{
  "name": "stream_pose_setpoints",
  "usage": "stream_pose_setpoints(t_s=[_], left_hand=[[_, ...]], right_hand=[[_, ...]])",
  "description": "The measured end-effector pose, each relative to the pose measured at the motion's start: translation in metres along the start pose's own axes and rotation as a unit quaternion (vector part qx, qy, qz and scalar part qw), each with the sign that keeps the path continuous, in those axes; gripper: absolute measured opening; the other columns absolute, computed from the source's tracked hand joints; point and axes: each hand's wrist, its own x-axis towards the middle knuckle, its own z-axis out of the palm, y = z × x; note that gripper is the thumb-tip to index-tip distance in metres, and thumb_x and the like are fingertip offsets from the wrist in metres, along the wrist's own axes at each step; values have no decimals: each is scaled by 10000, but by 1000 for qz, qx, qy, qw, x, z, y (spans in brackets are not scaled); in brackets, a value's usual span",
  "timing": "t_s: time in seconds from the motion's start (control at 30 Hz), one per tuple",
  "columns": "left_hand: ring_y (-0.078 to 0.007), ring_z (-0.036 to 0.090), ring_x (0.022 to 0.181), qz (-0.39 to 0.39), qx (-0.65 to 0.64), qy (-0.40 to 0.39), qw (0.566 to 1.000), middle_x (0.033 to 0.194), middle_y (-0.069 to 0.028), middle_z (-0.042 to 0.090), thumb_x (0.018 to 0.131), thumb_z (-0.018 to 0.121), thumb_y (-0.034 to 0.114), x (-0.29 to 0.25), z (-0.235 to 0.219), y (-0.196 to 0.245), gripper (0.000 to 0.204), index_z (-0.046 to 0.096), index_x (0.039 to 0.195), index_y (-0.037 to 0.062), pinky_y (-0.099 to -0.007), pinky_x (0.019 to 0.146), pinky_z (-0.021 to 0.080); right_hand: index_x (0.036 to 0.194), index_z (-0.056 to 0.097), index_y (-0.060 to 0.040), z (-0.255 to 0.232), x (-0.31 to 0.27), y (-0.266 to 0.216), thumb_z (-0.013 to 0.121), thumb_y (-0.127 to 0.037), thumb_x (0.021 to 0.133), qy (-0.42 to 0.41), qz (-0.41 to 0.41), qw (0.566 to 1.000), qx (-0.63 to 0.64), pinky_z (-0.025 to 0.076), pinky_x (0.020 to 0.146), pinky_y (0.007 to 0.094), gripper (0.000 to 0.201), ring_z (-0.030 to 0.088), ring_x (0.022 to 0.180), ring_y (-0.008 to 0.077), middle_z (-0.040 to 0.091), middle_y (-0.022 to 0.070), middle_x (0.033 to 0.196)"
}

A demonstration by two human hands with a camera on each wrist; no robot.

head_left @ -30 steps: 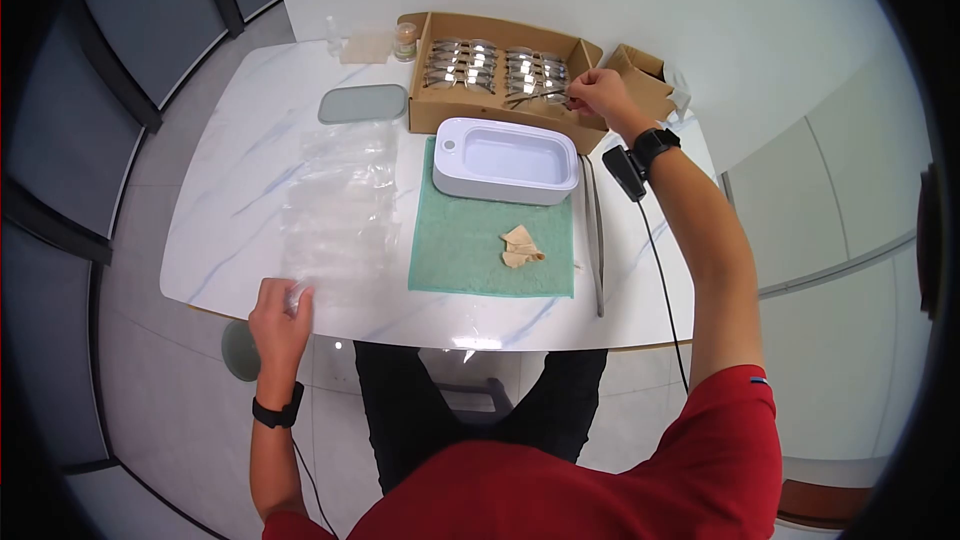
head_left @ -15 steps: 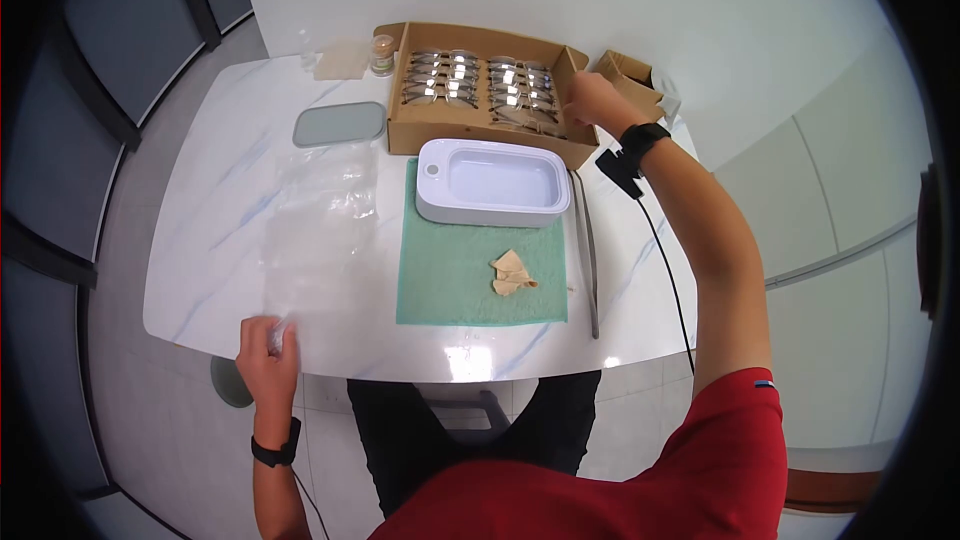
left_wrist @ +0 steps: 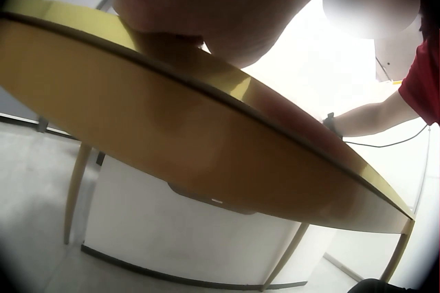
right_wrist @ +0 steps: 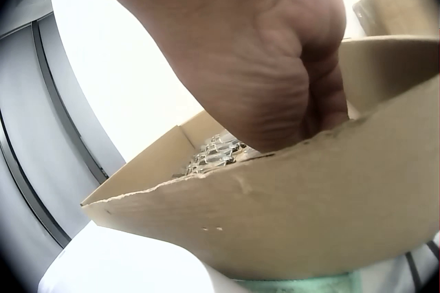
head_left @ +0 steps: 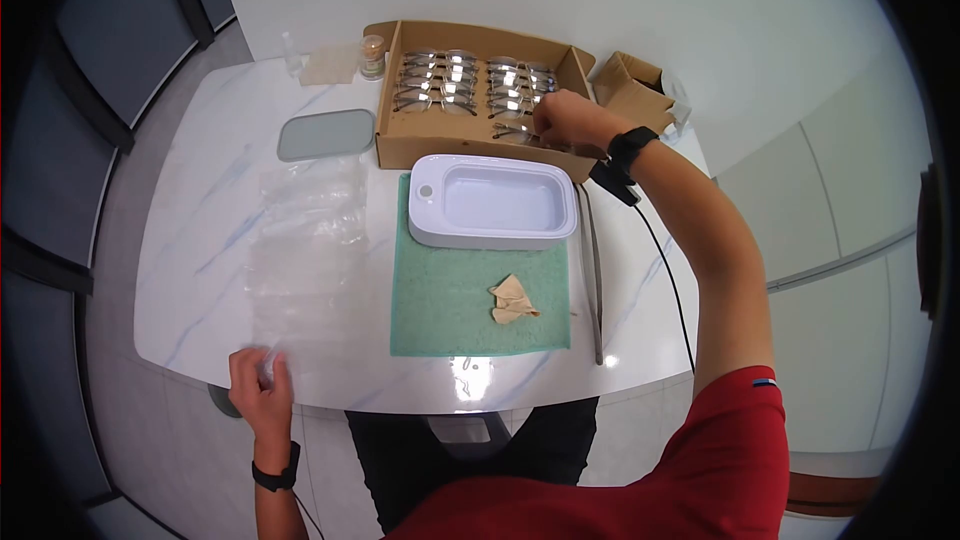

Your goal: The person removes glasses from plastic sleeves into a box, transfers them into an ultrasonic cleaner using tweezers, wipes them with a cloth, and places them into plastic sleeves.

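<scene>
At the table's front left edge my left hand (head_left: 262,390) pinches the near end of a clear plastic sleeve (head_left: 305,260), which lies flat on the table. In the left wrist view that hand shows dark above the table rim. My right hand (head_left: 572,120) reaches down into a shallow cardboard box (head_left: 430,152), fingers bent downward at the nearest pair of eyeglasses (head_left: 512,134) in the right row. In the right wrist view, the box wall hides its fingertips, so I cannot tell whether they grip the frame. Several other eyeglasses (head_left: 435,80) lie in two rows.
Before the box, a white ultrasonic cleaner (head_left: 490,237) stands on a green cloth (head_left: 440,310) with a crumpled beige cloth (head_left: 513,300). A grey lid (head_left: 327,134), jar (head_left: 372,58) and small bottle (head_left: 291,55) are left; a grey strip (head_left: 592,280) and smaller carton (head_left: 633,90) are right.
My right hand moves from the right end of the box toward its front, over the nearest eyeglasses. My left hand keeps its hold on the plastic sleeve. The head view has shifted.
</scene>
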Motion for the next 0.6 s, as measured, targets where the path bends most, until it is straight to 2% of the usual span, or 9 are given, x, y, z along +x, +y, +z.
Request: stream_pose_setpoints(t_s=[0.07, 0.2, 0.3, 0.33, 0.4, 0.43, 0.5, 0.57, 0.6], left_hand=[[-217, 513, 615, 2, 6, 7, 1000, 879, -114, 599, 787, 734, -5, 0, 0, 0, 185, 596, 910, 13, -296, 459, 362], [-219, 520, 605, 45, 3, 37, 998, 861, -114, 609, 785, 751, 8, 3, 5, -5, 186, 605, 900, 18, -304, 463, 373], [-251, 559, 620, 14, 16, 29, 999, 882, -112, 626, 782, 781, 60, 5, 4, 0, 208, 616, 906, 32, -312, 490, 424], [-257, 578, 624, 53, 17, 51, 997, 884, -108, 628, 774, 794, 79, 8, 5, -4, 226, 618, 908, 34, -312, 494, 441], [-266, 601, 654, -23, 33, 18, 999, 901, -106, 630, 766, 803, 104, 0, 2, -1, 252, 623, 928, 35, -329, 522, 469], [-272, 614, 673, -26, 29, 20, 999, 912, -105, 633, 769, 802, 120, 1, 2, -1, 269, 626, 953, 36, -333, 539, 484], [-278, 626, 692, -31, 24, 22, 999, 923, -105, 635, 771, 802, 136, 2, 4, -1, 288, 628, 978, 37, -337, 555, 499], [-157, 522, 582, 15, 4, 63, 998, 914, -78, 640, 765, 790, 92, 5, 5, -1, 298, 640, 1013, 26, -253, 508, 426], [-157, 522, 582, 16, 4, 66, 998, 914, -78, 640, 765, 790, 92, 5, 4, -2, 298, 640, 1013, 26, -253, 508, 426]], right_hand=[[889, 751, -82, -3, 4, -4, 745, -88, 738, 20, -4, 999, -30, 557, 790, 379, 151, 703, 867, 293, 729, 130, 883], [884, 730, -58, -6, 2, -7, 717, -71, 757, 96, -7, 995, -29, 556, 762, 399, 128, 696, 831, 299, 719, 139, 861], [947, 698, 8, -14, -5, -13, 694, -85, 835, 46, 44, 997, 39, 548, 685, 353, 145, 686, 737, 231, 704, 135, 832], [956, 684, 17, -12, -10, -8, 690, -69, 826, 117, -11, 993, -4, 540, 722, 364, 156, 683, 762, 235, 701, 141, 839], [990, 699, -19, -21, -27, -13, 686, -114, 818, 162, 13, 987, 2, 534, 790, 396, 197, 691, 865, 304, 718, 160, 917], [1002, 702, -22, -23, -35, -5, 684, -135, 839, 195, -48, 979, 23, 536, 759, 359, 199, 693, 815, 257, 720, 136, 899], [1011, 701, -24, -34, -70, -35, 682, -137, 852, 217, -30, 973, 71, 535, 735, 336, 196, 690, 797, 220, 720, 118, 893], [1026, 699, -25, -34, -109, -69, 670, -127, 878, 261, -24, 957, 121, 533, 695, 300, 182, 686, 777, 155, 719, 89, 884], [1033, 696, -24, -30, -130, -86, 662, -114, 890, 279, -41, 951, 126, 531, 679, 287, 172, 684, 776, 128, 719, 78, 881]])
